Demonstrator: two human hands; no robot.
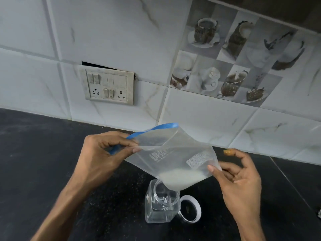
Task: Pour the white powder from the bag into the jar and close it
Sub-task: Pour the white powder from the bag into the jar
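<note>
Our left hand [104, 153] nearest lens, thumb + fingers pinched on blue zip strip [152, 128] of clear bag [173, 153]. Our right hand [241, 180] grips bag's opposite edge btwn thumb + fingers. Bag held up over counter [34, 162], white powder [180, 178] pooled in low corner, which hangs right above open mouth of clear jar [159, 206]. Jar upright on counter, looks empty, hard to tell thru glare. Lid [190, 209] lies just beside jar, w/ rim touching or nearly. Switch panel [108, 86] on tiled wall [121, 32] behind.
</note>
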